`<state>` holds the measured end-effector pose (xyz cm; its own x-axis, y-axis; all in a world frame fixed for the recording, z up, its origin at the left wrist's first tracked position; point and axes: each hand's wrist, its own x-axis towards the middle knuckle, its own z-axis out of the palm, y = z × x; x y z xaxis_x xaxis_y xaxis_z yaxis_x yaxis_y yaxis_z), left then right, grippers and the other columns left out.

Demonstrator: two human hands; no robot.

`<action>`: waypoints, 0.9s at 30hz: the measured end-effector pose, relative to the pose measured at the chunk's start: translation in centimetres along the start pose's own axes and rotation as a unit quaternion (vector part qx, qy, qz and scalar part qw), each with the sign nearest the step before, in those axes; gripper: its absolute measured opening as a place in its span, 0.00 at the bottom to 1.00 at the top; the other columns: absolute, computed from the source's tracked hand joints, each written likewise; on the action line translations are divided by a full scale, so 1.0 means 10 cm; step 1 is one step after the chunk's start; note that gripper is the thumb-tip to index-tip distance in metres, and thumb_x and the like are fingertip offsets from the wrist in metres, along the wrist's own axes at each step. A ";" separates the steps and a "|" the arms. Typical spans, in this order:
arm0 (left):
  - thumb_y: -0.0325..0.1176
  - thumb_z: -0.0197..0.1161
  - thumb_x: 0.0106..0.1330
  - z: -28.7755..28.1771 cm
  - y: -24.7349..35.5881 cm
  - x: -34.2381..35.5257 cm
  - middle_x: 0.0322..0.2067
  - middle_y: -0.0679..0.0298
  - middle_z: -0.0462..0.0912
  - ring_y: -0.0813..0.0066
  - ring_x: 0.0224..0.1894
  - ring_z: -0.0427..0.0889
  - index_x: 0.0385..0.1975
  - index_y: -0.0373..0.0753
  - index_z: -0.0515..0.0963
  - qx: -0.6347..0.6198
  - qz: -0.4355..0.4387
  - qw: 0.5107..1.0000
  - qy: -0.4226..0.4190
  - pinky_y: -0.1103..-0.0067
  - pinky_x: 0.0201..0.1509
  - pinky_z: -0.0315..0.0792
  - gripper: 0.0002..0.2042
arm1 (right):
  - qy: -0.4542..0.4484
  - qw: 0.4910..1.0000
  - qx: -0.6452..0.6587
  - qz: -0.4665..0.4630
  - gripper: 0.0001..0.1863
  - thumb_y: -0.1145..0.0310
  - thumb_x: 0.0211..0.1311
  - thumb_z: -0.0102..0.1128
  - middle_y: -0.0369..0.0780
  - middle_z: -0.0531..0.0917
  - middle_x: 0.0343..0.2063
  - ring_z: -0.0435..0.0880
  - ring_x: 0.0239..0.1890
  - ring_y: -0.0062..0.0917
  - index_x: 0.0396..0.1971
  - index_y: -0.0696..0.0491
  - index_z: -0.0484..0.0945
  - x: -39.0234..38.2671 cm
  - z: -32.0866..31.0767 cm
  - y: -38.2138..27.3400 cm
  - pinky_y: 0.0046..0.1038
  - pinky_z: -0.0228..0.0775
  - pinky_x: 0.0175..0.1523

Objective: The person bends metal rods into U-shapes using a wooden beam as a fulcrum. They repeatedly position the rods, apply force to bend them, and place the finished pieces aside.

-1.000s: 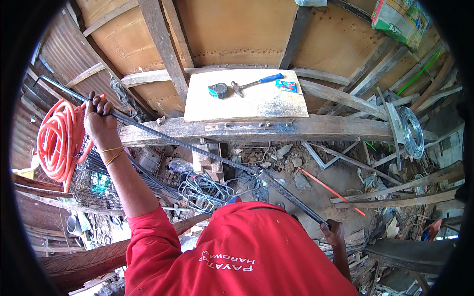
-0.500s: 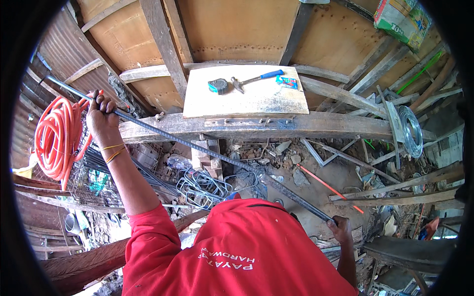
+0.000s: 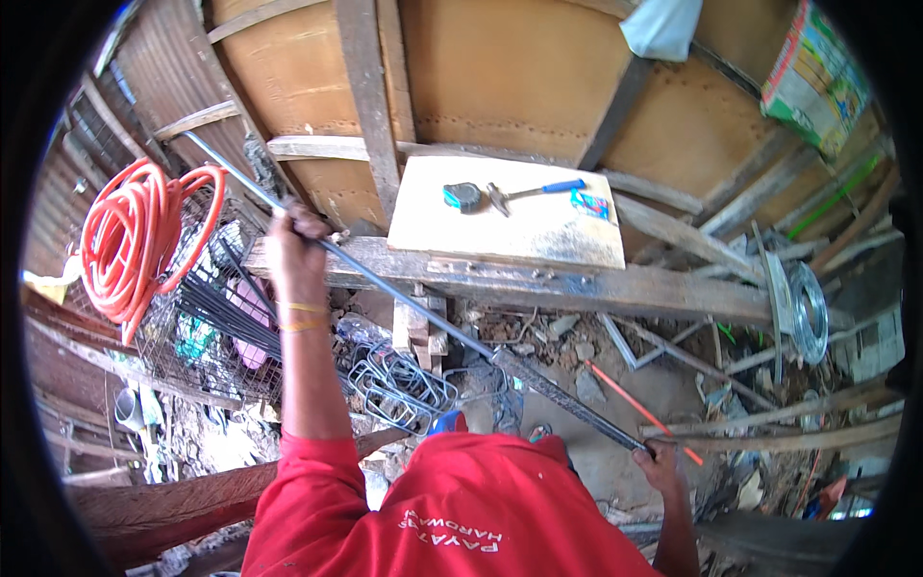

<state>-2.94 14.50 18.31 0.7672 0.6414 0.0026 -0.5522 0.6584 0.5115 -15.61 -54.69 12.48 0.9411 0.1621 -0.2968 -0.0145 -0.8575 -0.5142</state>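
A long ribbed steel rebar (image 3: 404, 298) slants across in front of me, from the far left down toward the near right. My left hand (image 3: 301, 236) is closed around its upper part, beside the left end of a wooden beam. Lower down, the rebar meets a thicker dark metal bar (image 3: 567, 399), which looks like a pipe or lever; how they join is unclear. Around that bar's near end my right hand (image 3: 660, 465) is closed. On a pale board (image 3: 510, 236) beyond lie a tape measure (image 3: 462, 197), a blue-handled claw hammer (image 3: 538, 190) and a small blue-and-red packet (image 3: 589, 204).
Under the board runs a thick wooden beam (image 3: 673, 291). Coiled orange hose (image 3: 130, 240) hangs at left above dark rods (image 3: 221, 313). Bent steel stirrups (image 3: 399, 385) lie on the rubble-strewn ground. A wire coil (image 3: 808, 313) hangs at right, and an orange rod (image 3: 639, 409) lies below.
My left hand has come rightward, now near the beam's left end, still gripping the rebar. The rebar's far end also sits further right. The whole view has shifted a little.
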 end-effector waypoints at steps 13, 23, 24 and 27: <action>0.37 0.53 0.77 -0.92 -1.38 -1.56 0.63 0.48 0.72 0.57 0.65 0.72 0.67 0.30 0.66 0.608 0.201 0.762 0.094 0.68 0.70 0.65 0.23 | -0.111 0.991 -0.075 0.022 0.25 0.45 0.61 0.64 0.48 0.82 0.22 0.83 0.27 0.37 0.31 0.57 0.86 0.89 -0.45 0.86 0.39 0.72 0.36; 0.37 0.51 0.77 -1.01 -1.82 -1.44 0.51 0.67 0.82 0.79 0.54 0.78 0.62 0.40 0.76 0.460 -0.042 0.886 0.050 0.77 0.56 0.73 0.18 | -0.133 0.987 -0.092 -0.010 0.26 0.47 0.59 0.64 0.45 0.76 0.14 0.74 0.19 0.28 0.22 0.60 0.81 1.40 -1.55 1.74 0.36 0.67 0.30; 0.35 0.51 0.77 -0.96 -1.86 -1.46 0.51 0.66 0.82 0.78 0.54 0.78 0.62 0.40 0.76 0.477 -0.070 0.874 0.063 0.77 0.56 0.74 0.18 | -0.134 0.987 -0.093 -0.009 0.26 0.47 0.58 0.65 0.46 0.77 0.15 0.76 0.20 0.29 0.23 0.59 0.82 1.54 -1.62 1.83 0.37 0.68 0.31; 0.26 0.59 0.72 -0.81 -2.14 -1.32 0.46 0.62 0.86 0.76 0.43 0.83 0.56 0.33 0.79 0.613 0.006 0.790 0.027 0.78 0.50 0.77 0.14 | -0.110 0.986 -0.124 -0.010 0.25 0.47 0.56 0.68 0.47 0.79 0.16 0.77 0.20 0.29 0.22 0.58 0.81 1.97 -1.82 2.04 0.39 0.68 0.31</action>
<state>-3.91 -4.91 0.37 0.7309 0.6824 -0.0057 0.1971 -0.2031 0.9591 8.78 -77.89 10.84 0.8436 0.2583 -0.4707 0.1115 -0.9419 -0.3169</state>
